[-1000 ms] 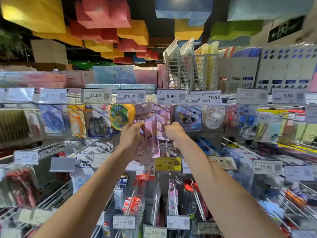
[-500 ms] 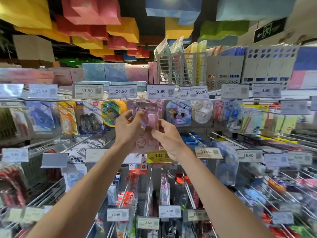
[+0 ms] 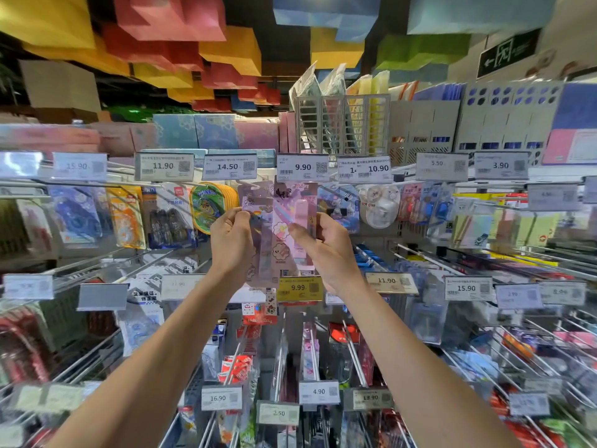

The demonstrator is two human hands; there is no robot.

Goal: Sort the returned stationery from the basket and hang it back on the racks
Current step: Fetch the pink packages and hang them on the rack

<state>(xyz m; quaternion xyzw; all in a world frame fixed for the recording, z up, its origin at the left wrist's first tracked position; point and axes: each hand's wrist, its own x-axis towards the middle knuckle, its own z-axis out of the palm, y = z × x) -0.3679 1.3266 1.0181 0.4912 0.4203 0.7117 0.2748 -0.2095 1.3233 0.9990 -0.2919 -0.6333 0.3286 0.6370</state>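
Reaching up to the middle of the rack, the person holds a pink stationery pack just under the 9.90 price tag, its top edge right at the tag's lower edge. The right hand pinches the pack's right side, thumb laid across the front and fingers curled behind. The left hand is curled on the edge of a lilac pack, which overlaps the pink one on its left. From here I cannot tell whether the lilac pack hangs from a peg or is being carried. Nor can I tell whether the pink pack's hang hole has met its peg, since tag and card hide that spot.

The pack looks like a flat card under a clear plastic blister. I would judge it very light, fairly stiff along its length, but ready to bow if squeezed across the middle. The glossy film probably slides under dry fingers. The best hold seems to be low on the side edges, as the right hand has it, leaving the top strip free. A second hand steadying the other edge should keep the card from twisting while the hole is lined up.
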